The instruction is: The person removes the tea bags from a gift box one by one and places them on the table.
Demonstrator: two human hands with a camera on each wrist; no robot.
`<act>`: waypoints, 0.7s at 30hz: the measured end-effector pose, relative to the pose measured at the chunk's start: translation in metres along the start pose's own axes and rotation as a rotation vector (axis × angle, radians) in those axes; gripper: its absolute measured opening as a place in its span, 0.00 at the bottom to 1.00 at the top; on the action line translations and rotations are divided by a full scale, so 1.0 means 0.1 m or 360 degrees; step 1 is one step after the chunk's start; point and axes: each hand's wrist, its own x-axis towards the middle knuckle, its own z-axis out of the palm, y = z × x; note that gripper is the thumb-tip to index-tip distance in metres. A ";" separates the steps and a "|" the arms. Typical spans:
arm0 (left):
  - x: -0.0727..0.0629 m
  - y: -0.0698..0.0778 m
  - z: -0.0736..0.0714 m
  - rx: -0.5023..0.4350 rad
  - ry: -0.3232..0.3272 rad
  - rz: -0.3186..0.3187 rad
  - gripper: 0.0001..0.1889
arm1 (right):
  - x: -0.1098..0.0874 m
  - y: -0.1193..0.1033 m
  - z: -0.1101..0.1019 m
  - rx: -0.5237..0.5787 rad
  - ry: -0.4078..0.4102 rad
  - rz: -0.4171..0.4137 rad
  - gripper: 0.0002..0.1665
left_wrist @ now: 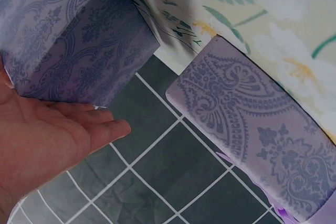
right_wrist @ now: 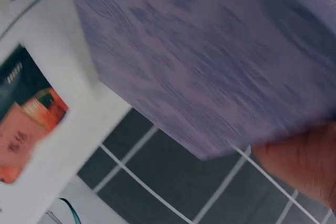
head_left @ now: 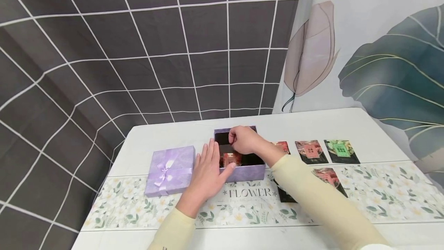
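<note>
A purple patterned box [head_left: 244, 173] stands uncovered on the table, its inside dark. Inside it, on the near left, shows a packet [head_left: 231, 159] with a reddish print. My left hand [head_left: 207, 173] rests along the box's left side with its fingers straight; in the left wrist view its palm and fingers lie by the patterned wall [left_wrist: 79, 40]. Over the box's inside is my right hand [head_left: 244, 140], fingers curled downward. Whether they pinch a packet is hidden. In the right wrist view a bit of that hand [right_wrist: 302, 161] appears beside the box wall [right_wrist: 184, 72].
A purple lid [head_left: 170, 171] with a ribbon bow lies left of the box. Right of it are several flat packets, among them a green one [head_left: 341, 151], a red one [head_left: 311, 151] and another [head_left: 329, 178] partly behind my right sleeve. A floral runner [head_left: 243, 215] crosses the table.
</note>
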 end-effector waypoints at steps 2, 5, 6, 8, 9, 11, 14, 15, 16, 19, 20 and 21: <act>0.00 0.00 0.00 0.0002 -0.0002 -0.0001 0.48 | 0.08 0.01 0.08 -0.0066 -0.0021 0.0104 0.08; 0.00 0.00 0.00 -0.0004 -0.0001 0.0000 0.48 | 0.16 0.01 0.18 -0.0168 -0.0088 0.0214 0.08; 0.00 0.00 -0.01 -0.0005 0.0003 0.0003 0.48 | 0.18 0.02 0.21 -0.0194 -0.0115 0.0243 0.09; 0.00 0.00 -0.01 -0.0014 0.0010 0.0006 0.48 | 0.21 0.03 0.27 -0.0246 -0.0160 0.0281 0.11; 0.00 0.00 -0.01 -0.0013 0.0014 0.0010 0.48 | 0.23 0.03 0.28 -0.0262 -0.0180 0.0297 0.11; 0.00 0.00 -0.01 -0.0011 0.0023 0.0014 0.47 | 0.24 0.04 0.31 -0.0268 -0.0211 0.0319 0.10; 0.01 -0.01 -0.01 -0.0001 0.0028 0.0016 0.47 | 0.25 0.04 0.33 -0.0271 -0.0242 0.0285 0.12; 0.00 -0.01 -0.01 0.0005 0.0030 0.0016 0.47 | 0.25 0.04 0.33 -0.0272 -0.0250 0.0266 0.13; 0.00 -0.01 -0.01 0.0008 0.0030 0.0016 0.47 | 0.25 0.04 0.33 -0.0270 -0.0259 0.0249 0.14; 0.00 -0.01 -0.01 0.0009 0.0028 0.0021 0.47 | 0.23 0.05 0.31 -0.0215 -0.0259 0.0211 0.15; -0.01 -0.01 -0.01 0.0002 0.0028 0.0023 0.47 | 0.22 0.05 0.30 -0.0182 -0.0256 0.0208 0.14; -0.01 -0.01 0.00 -0.0007 0.0028 0.0025 0.47 | 0.21 0.05 0.29 -0.0143 -0.0256 0.0205 0.11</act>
